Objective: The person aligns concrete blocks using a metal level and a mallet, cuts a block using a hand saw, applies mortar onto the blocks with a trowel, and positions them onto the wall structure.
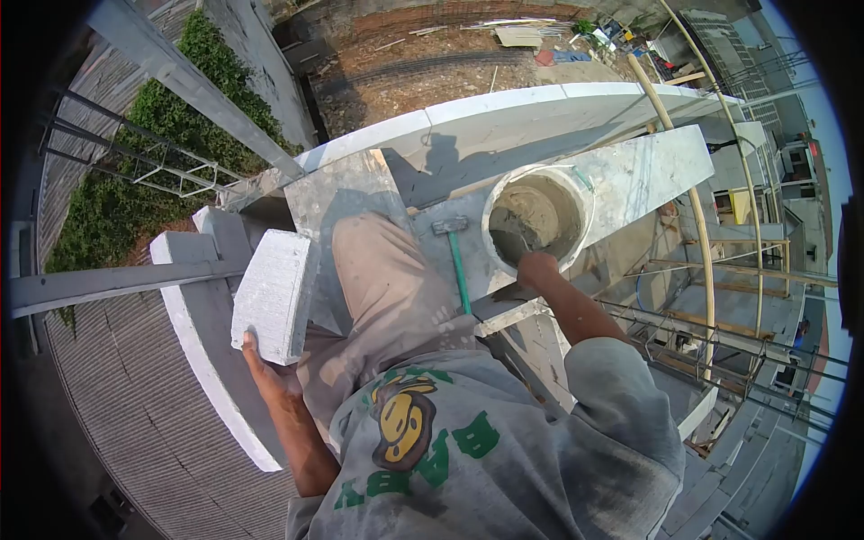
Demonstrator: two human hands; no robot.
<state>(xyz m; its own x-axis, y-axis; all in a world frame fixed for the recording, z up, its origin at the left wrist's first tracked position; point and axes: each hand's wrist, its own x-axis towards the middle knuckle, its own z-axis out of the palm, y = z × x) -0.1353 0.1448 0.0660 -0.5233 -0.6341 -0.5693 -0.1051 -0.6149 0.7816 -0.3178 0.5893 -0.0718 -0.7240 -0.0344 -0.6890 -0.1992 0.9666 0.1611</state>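
My left hand (261, 362) grips a pale aerated concrete block (270, 292) at its lower end, thumb on the face and the other fingers hidden behind it. The block is tilted up beside my left knee. At the right, my right hand (537, 270) is closed at the near rim of a white bucket (587, 211). It holds a trowel, whose blade (511, 236) rests in the grey mortar (544, 211) inside; the handle is mostly covered by my fingers. Between my knee and the bucket lies a hammer (459, 270) with a green handle.
A white block wall (495, 103) curves along the far side, with another low block wall (211, 360) at the left. The bucket stands on a board (666, 162). Bamboo poles (700, 243) and rebar (756, 391) rise at the right. Corrugated roofing (135, 396) lies below left.
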